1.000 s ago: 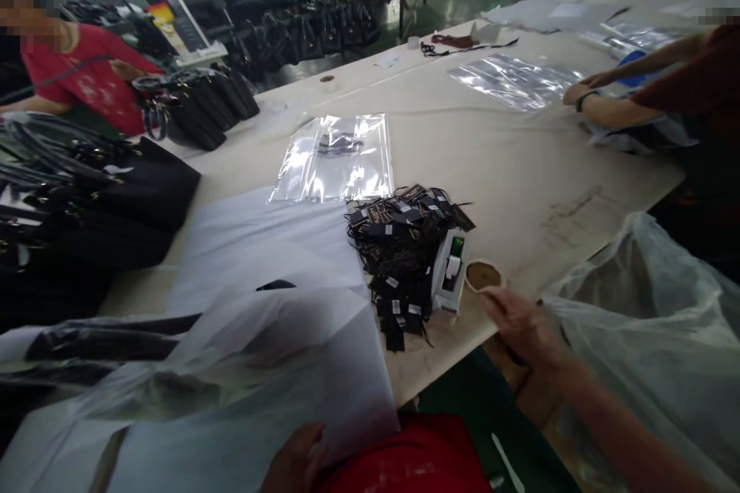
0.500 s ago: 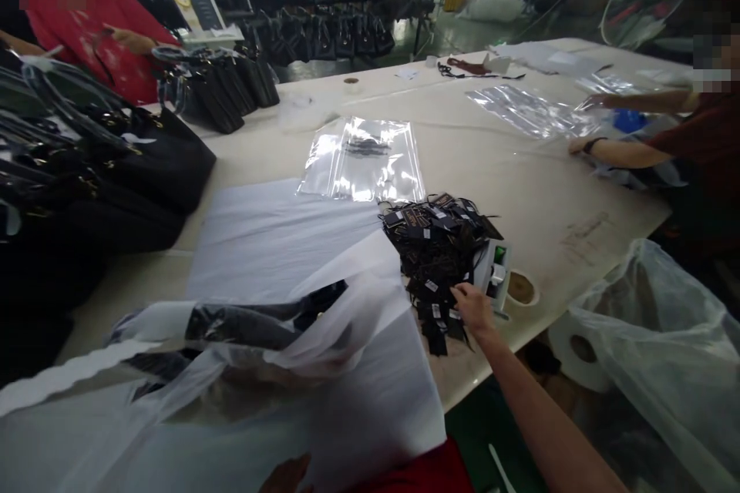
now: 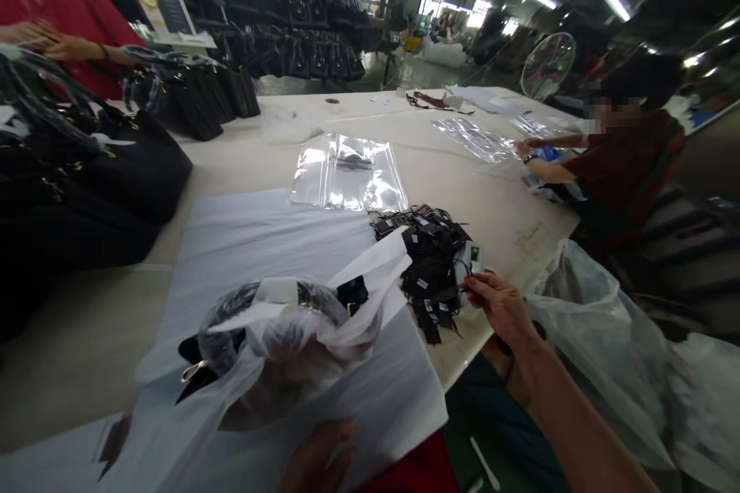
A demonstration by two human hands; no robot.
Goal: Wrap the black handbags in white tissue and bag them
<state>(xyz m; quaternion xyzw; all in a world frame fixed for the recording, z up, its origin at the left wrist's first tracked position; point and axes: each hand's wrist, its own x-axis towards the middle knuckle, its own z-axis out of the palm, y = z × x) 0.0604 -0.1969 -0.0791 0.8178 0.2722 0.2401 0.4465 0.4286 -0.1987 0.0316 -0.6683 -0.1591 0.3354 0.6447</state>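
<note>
A right hand (image 3: 502, 310) pinches a thin black cord (image 3: 467, 269) between close-set fingertips at the right edge of a heap of black tags (image 3: 431, 254), while a left hand (image 3: 321, 456), blurred at the bottom of the view, lies near a partly wrapped dark bag (image 3: 289, 323); whether its fingers are open or closed cannot be told. The bag rests in white tissue and clear film on broad white sheets (image 3: 231, 235), just left of the tags. A small box (image 3: 475, 256) with something green inside sits beside the heap, and glossy clear plastic sleeves (image 3: 347, 177) lie beyond the sheets on the pale table (image 3: 416, 158). Black handbags (image 3: 127, 169) crowd the left side near a person in red (image 3: 75, 23); at right, a person in dark red (image 3: 624, 162) works with plastic above a translucent sack (image 3: 601, 323), as more bags (image 3: 306, 38) hang behind
</note>
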